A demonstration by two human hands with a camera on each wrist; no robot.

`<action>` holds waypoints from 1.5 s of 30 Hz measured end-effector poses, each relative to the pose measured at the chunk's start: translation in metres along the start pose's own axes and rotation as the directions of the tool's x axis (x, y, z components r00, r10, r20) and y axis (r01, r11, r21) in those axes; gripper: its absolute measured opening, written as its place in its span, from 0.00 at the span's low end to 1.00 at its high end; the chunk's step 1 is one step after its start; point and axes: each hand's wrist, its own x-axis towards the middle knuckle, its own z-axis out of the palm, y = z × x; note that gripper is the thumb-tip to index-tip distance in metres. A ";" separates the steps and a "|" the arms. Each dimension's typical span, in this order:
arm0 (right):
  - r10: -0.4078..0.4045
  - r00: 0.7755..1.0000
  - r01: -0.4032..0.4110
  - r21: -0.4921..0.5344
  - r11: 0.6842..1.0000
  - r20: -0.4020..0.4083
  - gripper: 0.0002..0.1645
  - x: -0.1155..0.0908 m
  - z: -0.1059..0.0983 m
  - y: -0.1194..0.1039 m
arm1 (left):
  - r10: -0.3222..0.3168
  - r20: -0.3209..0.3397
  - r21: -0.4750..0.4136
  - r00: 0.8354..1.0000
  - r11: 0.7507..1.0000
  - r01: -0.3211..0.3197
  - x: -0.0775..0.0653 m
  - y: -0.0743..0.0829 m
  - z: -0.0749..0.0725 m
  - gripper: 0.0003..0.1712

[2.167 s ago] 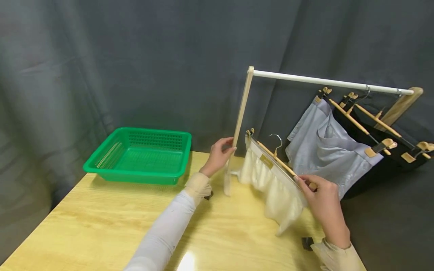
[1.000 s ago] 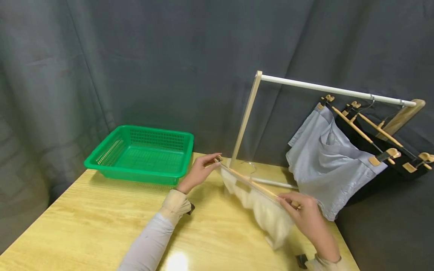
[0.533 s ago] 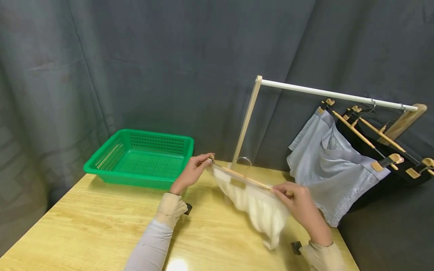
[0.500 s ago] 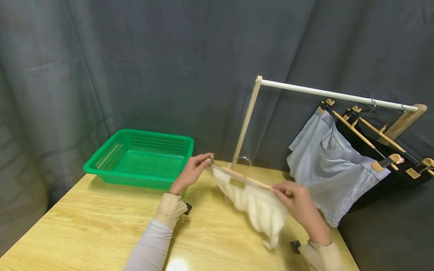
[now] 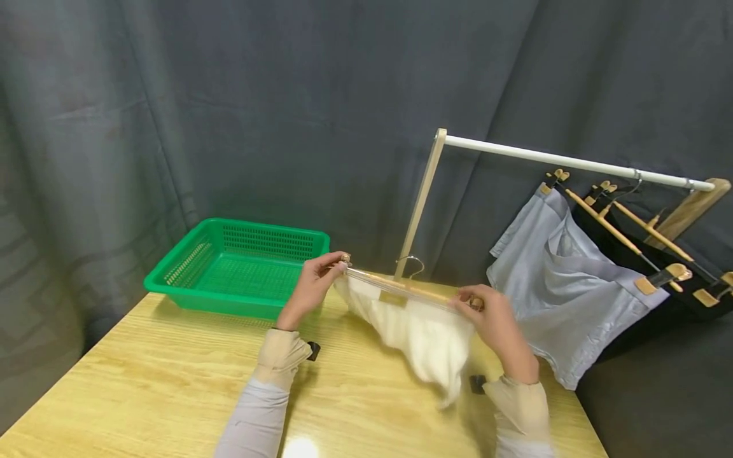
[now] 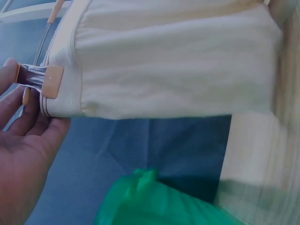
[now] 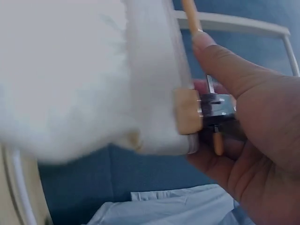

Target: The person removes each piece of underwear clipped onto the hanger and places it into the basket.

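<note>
Dark curtain (image 5: 275, 95): hangs at the far side of the pale wooden table (image 5: 143, 381).
Left hand (image 5: 311, 283): grasps the hanger (image 5: 429, 294) at its left clip (image 6: 52, 82), thumb against it.
Right hand (image 5: 491, 316): grasps the opposite end around the right clip (image 7: 188, 111); holding both ends probably keeps the bar steady.
Cream garment (image 5: 420, 337): between the hands, above the table, clipped by its waistband, seemingly so the cloth hangs free.
Rack (image 5: 532, 153): far right; its white rail bears light-blue shorts (image 5: 572, 267) and black clothing (image 5: 621, 331), likely to keep them spread.
Green basket (image 5: 237, 308): far left on the table, apart from the rack.
</note>
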 end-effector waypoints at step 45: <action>0.070 0.992 -0.048 0.190 0.981 -0.110 0.10 0.020 0.008 -0.013 | -0.053 -0.016 0.042 0.998 0.998 0.054 0.002 -0.006 -0.022 0.20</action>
